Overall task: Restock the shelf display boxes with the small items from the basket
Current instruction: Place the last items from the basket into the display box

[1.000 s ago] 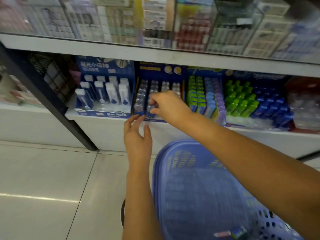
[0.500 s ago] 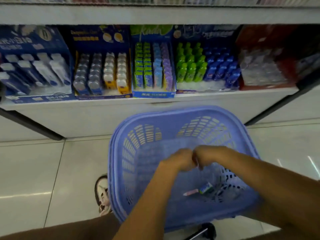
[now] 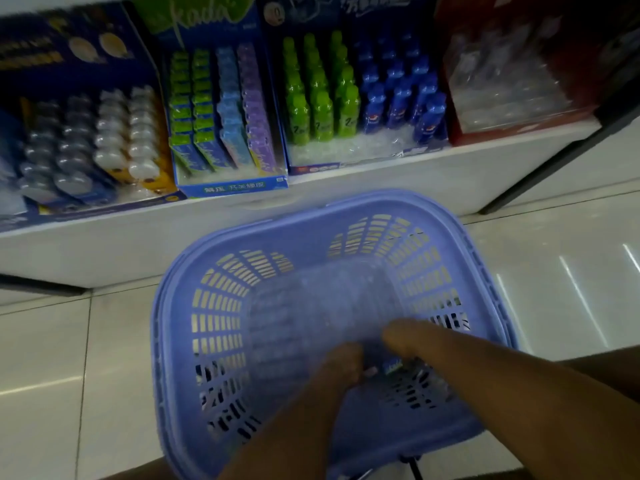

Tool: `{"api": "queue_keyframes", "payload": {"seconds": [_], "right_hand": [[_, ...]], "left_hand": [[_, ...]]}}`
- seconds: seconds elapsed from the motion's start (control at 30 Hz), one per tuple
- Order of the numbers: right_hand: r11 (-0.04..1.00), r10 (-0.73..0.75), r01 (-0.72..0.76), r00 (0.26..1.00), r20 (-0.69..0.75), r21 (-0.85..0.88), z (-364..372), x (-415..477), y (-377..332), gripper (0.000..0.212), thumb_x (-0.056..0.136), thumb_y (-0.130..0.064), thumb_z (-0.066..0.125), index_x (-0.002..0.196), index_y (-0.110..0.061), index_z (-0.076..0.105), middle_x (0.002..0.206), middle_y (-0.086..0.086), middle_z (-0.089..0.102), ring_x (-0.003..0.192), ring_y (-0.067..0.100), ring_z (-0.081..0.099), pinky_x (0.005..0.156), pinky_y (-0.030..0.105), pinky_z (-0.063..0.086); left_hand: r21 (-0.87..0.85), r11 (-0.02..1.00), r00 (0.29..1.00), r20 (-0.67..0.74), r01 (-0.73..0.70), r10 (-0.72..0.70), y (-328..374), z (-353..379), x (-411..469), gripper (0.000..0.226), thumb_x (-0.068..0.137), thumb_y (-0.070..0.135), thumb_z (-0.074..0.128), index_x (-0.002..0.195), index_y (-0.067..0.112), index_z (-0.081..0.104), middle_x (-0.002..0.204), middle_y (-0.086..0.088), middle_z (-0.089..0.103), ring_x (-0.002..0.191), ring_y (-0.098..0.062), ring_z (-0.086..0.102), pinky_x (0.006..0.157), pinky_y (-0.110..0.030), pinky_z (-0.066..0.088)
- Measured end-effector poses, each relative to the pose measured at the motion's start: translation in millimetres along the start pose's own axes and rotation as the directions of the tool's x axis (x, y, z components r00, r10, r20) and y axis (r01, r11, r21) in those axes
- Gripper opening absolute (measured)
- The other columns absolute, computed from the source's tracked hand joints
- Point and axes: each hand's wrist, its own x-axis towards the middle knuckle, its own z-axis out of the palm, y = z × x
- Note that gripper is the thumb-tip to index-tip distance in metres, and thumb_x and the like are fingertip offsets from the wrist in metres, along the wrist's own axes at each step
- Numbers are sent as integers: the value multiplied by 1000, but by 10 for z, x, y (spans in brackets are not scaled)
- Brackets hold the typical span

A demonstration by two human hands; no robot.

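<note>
One lilac plastic basket [image 3: 363, 209] is seen on the tiled floor [image 3: 45, 341], at 6 o'clock from the white shelf [image 3: 138, 251]. Four display boxes are lined up along the shelf. At 10 o'clock stands a dark blue box [image 3: 52, 46] with four columns of clear and white pieces. At 11 o'clock is a green-topped box [image 3: 232, 190] with two green columns, one blue and one purple. At 12 o'clock is a bottle box [image 3: 311, 15] with three columns of green bottles [image 3: 318, 98] and three of blue bottles [image 3: 398, 95]. At 2 o'clock is a red box [image 3: 519, 128] of clear packets.

Two hands are lowered into the basket. The left hand [image 3: 341, 365] and the right hand [image 3: 412, 337] are smeared by motion, so it cannot be told whether either is closed or gripping anything.

One small item [image 3: 391, 367], wrapped in blue and green with a pinkish end, is seen on the basket floor between the hands, partly hidden. Its long axis runs from 8 o'clock to 2 o'clock, the pinkish end pointing to 8.
</note>
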Motion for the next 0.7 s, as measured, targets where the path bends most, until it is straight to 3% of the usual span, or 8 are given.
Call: {"api": "queue_keyframes", "payload": {"seconds": [0.07, 0.17, 0.27, 0.37, 0.43, 0.5, 0.63, 0.7], "right_hand": [[992, 56, -58, 998, 16, 109, -32, 28, -11, 42, 95, -1, 48, 137, -1, 42, 142, 21, 39, 110, 38, 46, 107, 42, 30], [991, 39, -44, 998, 45, 125, -107, -70, -28, 42, 95, -3, 50, 136, 1, 44, 110, 25, 49, 86, 36, 44, 99, 39, 35], [986, 8, -16, 999, 45, 164, -166, -180, 15, 6, 91, -6, 58, 89, -4, 63, 76, 10, 42, 71, 24, 46, 82, 34, 40], [923, -23, 31, 999, -26, 384, -301, -295, 85, 19, 88, -12, 64, 99, 3, 65, 80, 13, 53, 72, 22, 49, 72, 33, 42], [850, -108, 155, 987, -122, 503, -458, -407, 144, 24, 87, -16, 66, 104, 2, 65, 86, 15, 61, 70, 19, 53, 67, 27, 47], [773, -168, 268, 961, -222, 576, -619, -610, 155, 9, 86, -15, 67, 89, -7, 65, 73, 8, 58, 60, 14, 49, 57, 20, 43], [460, -128, 488, 863, -488, 742, -879, -1033, 123, 11, 88, -10, 63, 82, -19, 62, 58, -6, 55, 52, 8, 40, 48, 17, 34], [370, -77, 586, 792, -605, 721, -1000, -1304, 68, 6, 90, -14, 62, 92, -12, 66, 55, -11, 53, 51, 7, 36, 49, 17, 31]], "left_hand": [[17, 999, 999, 17, -51, 50, -7, 22, 65, 42, 99, 25, 44, 133, 1, 50, 137, -18, 50, 123, -30, 50, 95, -28, 41], [-3, 1000, 999, 23, 25, -25, -38, 29, 103, 45, 92, 28, 56, 130, 3, 55, 134, -19, 54, 121, -31, 52, 97, -33, 40], [-214, 973, 995, -25, 92, -100, -110, -62, 30, 38, 89, 25, 61, 119, 2, 63, 124, -19, 61, 117, -26, 56, 88, -28, 41], [-365, 930, 983, -153, 36, -99, -205, -298, -51, 33, 91, 29, 60, 87, -2, 70, 88, -26, 67, 88, -24, 65, 57, -17, 38], [-487, 873, 966, -205, 38, -156, -236, -522, -140, 40, 92, 30, 59, 66, 2, 67, 62, -18, 63, 61, -16, 58, 60, -24, 44], [-688, 726, 950, -225, 1, -215, -237, -742, -249, 38, 92, 20, 59, 56, 9, 58, 54, -11, 54, 52, -12, 49, 60, -27, 44], [-950, 199, 934, -284, -242, -217, -152, -1206, -637, 14, 90, 5, 57, 77, 7, 63, 69, -8, 63, 67, -16, 57, 66, -27, 53], [-912, 160, 886, -406, -377, -224, -109, -1438, -857, 12, 89, 6, 59, 78, 6, 63, 66, -6, 66, 68, -17, 60, 69, -28, 55]]}}
